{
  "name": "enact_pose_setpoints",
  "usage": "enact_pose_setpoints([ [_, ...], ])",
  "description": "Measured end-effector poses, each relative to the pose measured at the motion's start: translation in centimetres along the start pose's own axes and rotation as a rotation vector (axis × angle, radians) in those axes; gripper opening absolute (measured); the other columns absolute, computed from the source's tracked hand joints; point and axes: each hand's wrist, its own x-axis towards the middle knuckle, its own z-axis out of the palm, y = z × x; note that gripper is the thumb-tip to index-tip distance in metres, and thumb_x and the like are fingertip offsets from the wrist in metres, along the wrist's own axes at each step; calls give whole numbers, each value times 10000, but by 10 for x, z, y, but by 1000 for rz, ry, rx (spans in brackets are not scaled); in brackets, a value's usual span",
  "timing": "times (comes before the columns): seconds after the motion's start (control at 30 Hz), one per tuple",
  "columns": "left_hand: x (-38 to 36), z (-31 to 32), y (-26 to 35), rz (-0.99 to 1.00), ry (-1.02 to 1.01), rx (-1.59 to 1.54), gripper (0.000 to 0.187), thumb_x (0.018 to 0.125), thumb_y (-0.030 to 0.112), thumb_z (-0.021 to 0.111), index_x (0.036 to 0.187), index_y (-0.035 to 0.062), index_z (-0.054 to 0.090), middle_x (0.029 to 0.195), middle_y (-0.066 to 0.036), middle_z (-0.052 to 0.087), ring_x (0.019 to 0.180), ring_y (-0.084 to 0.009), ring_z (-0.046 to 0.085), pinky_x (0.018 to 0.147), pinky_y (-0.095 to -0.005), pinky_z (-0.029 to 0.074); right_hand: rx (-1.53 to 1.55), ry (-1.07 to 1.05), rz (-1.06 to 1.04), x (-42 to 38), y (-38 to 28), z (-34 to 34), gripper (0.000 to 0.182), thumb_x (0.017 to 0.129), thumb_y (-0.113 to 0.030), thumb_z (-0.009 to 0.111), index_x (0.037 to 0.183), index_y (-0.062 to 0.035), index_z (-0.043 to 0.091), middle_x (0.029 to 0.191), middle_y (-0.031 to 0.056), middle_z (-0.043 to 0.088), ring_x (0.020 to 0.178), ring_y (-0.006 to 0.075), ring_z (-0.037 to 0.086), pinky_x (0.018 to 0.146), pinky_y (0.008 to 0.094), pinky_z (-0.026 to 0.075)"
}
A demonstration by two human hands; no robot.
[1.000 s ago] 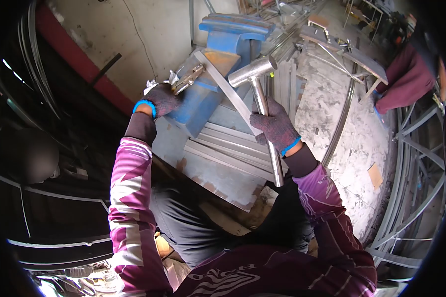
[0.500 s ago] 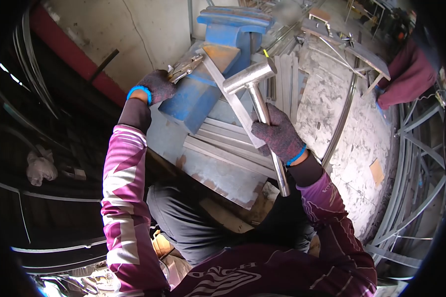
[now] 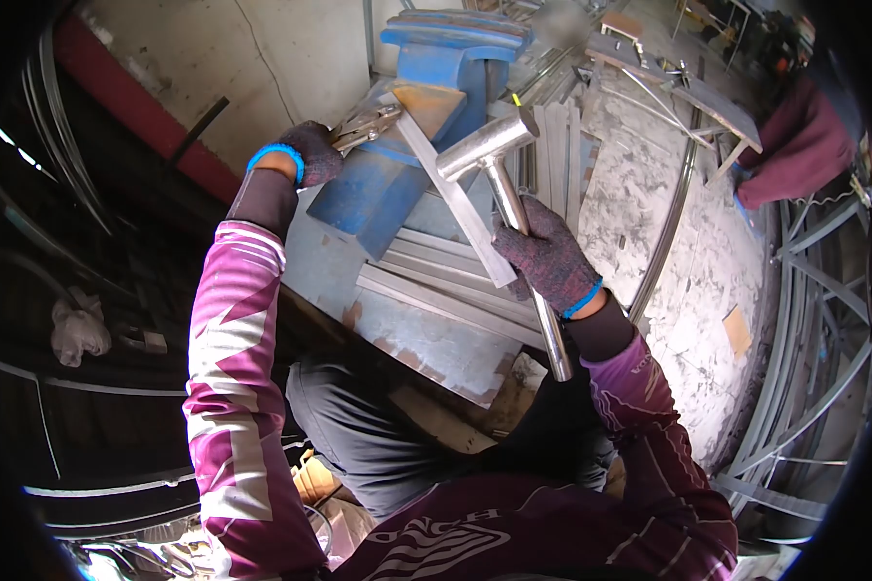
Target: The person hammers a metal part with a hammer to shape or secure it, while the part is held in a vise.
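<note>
Gloved, my left hand [image 3: 314,155] is closed round the handles of metal locking pliers [image 3: 368,128]. The pliers' jaws are at the upper end of a flat metal strip [image 3: 446,189], which slants across a blue vise [image 3: 378,184]. My right hand [image 3: 549,256], also gloved, is wrapped round the shaft of a steel hammer [image 3: 486,145]. The hammer's head is up, over the strip, and its shaft points down past my hand. Close to my right hand lies the strip's lower end; whether the fingers touch it is hard to tell.
Grey metal bars [image 3: 446,290] lie on a metal sheet [image 3: 407,339] below the vise. More flat bars [image 3: 557,145] are behind the hammer. At the right are a low metal stand [image 3: 717,114], a person's maroon clothing [image 3: 794,145] and steel framing [image 3: 828,281].
The lower end of the strip now shows more clearly beside my right hand. My left forearm has shifted slightly left, and the hammer's lower end slightly right. Both grips look the same.
</note>
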Motion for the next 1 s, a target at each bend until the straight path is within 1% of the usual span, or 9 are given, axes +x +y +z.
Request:
enact_pose_setpoints([
  [0.13, 0, -4, 1, -5, -24, 6, 406, 714, 184, 610, 1046, -17, 731, 1031, -284, 696, 1002, -421, 682, 866, -454, 536, 27, 25, 24, 0, 0, 1, 182, 907, -195, 680, 1006, -79, 578, 736, 0, 536, 488, 91, 513, 428, 262, 442],
  [0.33, 5, 2, -3, -8, -5, -50, 419, 711, 199, 615, 1047, -26, 725, 1018, -289, 695, 994, -416, 686, 856, -444, 536, 52, 20, 3, 0, 0, 0, 176, 906, -190, 674, 999, -73, 579, 718, -4, 538, 489, 90, 516, 430, 258, 436],
  [0.43, 7, 2, -4, -22, -8, -48, 423, 710, 205, 617, 1045, -30, 722, 1025, -292, 692, 998, -416, 685, 859, -442, 535, 55, 27, 48, -1, -3, 1, 166, 904, -178, 669, 996, -73, 578, 710, -3, 539, 484, 91, 523, 429, 259, 438],
  [0.5, 6, -2, -3, 8, -21, -6, 429, 706, 208, 620, 1050, -28, 722, 1031, -294, 690, 1002, -417, 683, 870, -440, 533, 79, 32, 75, -3, -6, 1, 161, 903, -168, 668, 995, -73, 577, 704, -1, 539, 480, 92, 527, 428, 262, 439],
  [0.73, 0, -8, 3, -2, -10, 17, 446, 700, 217, 625, 1061, -25, 727, 1069, -292, 688, 1043, -414, 676, 900, -430, 532, 59, 23, 43, -2, -5, 0, 154, 908, -173, 661, 990, -71, 578, 693, 0, 531, 477, 94, 524, 431, 270, 435],
  [0.8, -1, -10, 4, -5, -11, 18, 452, 700, 221, 625, 1065, -25, 728, 1079, -294, 686, 1058, -410, 674, 907, -427, 531, -15, 41, 36, -1, -5, -1, 156, 922, -196, 652, 964, -68, 574, 682, 3, 521, 508, 100, 522, 471, 280, 435],
  [0.93, 3, -7, 1, -27, -23, 22, 448, 702, 217, 622, 1064, -24, 728, 1070, -295, 688, 1047, -409, 678, 901, -433, 532, -8, 18, 74, -2, -14, -5, 188, 933, -228, 653, 919, -66, 559, 669, 9, 520, 554, 104, 521, 518, 286, 435],
  [1.0, 2, -6, 0, -14, -9, 3, 435, 708, 206, 614, 1058, -24, 729, 1060, -292, 692, 1033, -410, 681, 892, -437, 533, -34, 44, 81, 0, -16, -7, 219, 936, -242, 661, 882, -65, 543, 661, 17, 526, 583, 104, 519, 543, 291, 441],
])
